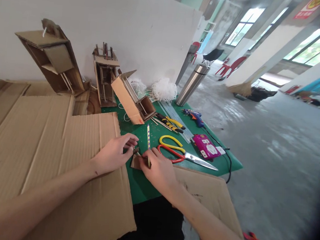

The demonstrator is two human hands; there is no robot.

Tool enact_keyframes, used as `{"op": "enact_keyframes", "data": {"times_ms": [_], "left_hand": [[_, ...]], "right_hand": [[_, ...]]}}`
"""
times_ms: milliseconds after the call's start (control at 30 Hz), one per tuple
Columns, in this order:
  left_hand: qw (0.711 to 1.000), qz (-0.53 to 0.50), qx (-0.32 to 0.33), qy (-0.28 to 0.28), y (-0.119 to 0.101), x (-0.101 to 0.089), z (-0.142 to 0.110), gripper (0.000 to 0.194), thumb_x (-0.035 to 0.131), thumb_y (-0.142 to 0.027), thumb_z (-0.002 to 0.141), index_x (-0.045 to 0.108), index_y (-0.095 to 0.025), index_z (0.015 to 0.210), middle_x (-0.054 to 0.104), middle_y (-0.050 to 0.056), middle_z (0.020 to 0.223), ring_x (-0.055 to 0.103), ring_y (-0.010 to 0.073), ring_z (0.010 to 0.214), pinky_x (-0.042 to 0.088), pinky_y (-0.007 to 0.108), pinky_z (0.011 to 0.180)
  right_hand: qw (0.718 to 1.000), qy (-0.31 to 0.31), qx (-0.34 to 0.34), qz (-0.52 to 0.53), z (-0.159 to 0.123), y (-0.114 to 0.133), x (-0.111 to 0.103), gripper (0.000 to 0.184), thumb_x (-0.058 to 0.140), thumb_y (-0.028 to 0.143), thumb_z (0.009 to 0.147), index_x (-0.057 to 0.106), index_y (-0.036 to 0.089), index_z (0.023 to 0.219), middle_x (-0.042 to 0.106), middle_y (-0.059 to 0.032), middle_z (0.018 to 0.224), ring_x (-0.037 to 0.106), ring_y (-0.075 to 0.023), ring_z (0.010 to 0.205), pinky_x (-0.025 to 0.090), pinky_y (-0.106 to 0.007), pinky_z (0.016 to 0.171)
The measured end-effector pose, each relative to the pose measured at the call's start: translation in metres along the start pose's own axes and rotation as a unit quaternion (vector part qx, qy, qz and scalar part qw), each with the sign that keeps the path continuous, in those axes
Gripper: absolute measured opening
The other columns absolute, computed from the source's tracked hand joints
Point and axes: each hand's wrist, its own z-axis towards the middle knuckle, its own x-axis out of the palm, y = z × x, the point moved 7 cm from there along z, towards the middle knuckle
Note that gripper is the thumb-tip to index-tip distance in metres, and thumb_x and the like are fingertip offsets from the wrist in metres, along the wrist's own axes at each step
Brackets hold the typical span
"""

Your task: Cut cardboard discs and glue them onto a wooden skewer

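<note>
One left hand [113, 153], fingers half-curled, thumb near the fingertips, sits by a small dark piece [136, 150]; cannot tell if gripped. Right hand [160, 171] has fingers closed on a dotted pencil [148, 137], upper part sticking out, over the green bench [135, 189]. Small cardboard piece [136, 162] lies beside the right fingers. Large cardboard sheet [88, 210] under left forearm. Scissors [185, 156], red and yellow handles, lie just beyond right hand; pliers [173, 124], glue gun [195, 117] and purple power strip [206, 147] farther out. Steel flask [192, 85] near white bands [164, 90].
</note>
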Motion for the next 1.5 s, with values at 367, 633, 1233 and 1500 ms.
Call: {"op": "enact_keyframes", "data": {"times_ms": [367,633,1233,1500], "left_hand": [[0.994,-0.094,-0.054,-0.02,0.011,-0.009,0.001,0.027,0.04,-0.042,0.097,0.055,-0.021,0.089,0.069,0.002,0.09,0.072,0.0166,0.078,0.058,0.031,0.073],[0.997,-0.044,-0.055,-0.018,-0.001,-0.013,0.002,0.037,0.033,-0.037,0.098,0.047,-0.02,0.068,0.058,-0.003,0.064,0.065,0.0118,0.056,0.05,0.023,0.056],[0.992,-0.124,-0.012,0.034,-0.007,-0.005,-0.002,0.026,0.056,-0.023,0.082,0.043,-0.019,0.06,0.066,0.004,0.091,0.065,0.0183,0.089,0.049,0.028,0.07],[0.967,-0.245,-0.059,0.044,-0.001,-0.006,-0.001,0.026,0.056,-0.032,0.086,0.043,-0.02,0.067,0.07,0.005,0.09,0.065,0.0144,0.078,0.05,0.026,0.067]], "right_hand": [[0.996,-0.061,0.02,0.057,-0.001,-0.007,-0.004,0.011,0.055,0.024,0.086,0.063,0.02,0.08,0.062,0.0002,0.074,0.06,-0.0136,0.062,0.036,-0.023,0.054],[0.989,-0.075,0.037,0.124,0.0,-0.007,-0.011,0.014,0.053,0.028,0.088,0.059,0.02,0.078,0.062,0.0004,0.074,0.057,-0.0134,0.061,0.039,-0.023,0.056],[0.973,-0.095,0.064,0.199,0.001,-0.018,-0.011,0.016,0.049,0.029,0.09,0.052,0.021,0.076,0.056,0.0004,0.07,0.05,-0.0143,0.058,0.036,-0.026,0.056],[0.968,-0.094,0.092,0.213,0.001,-0.023,-0.009,0.016,0.053,0.031,0.089,0.05,0.022,0.076,0.048,0.0041,0.061,0.043,-0.013,0.051,0.033,-0.026,0.051]]}}
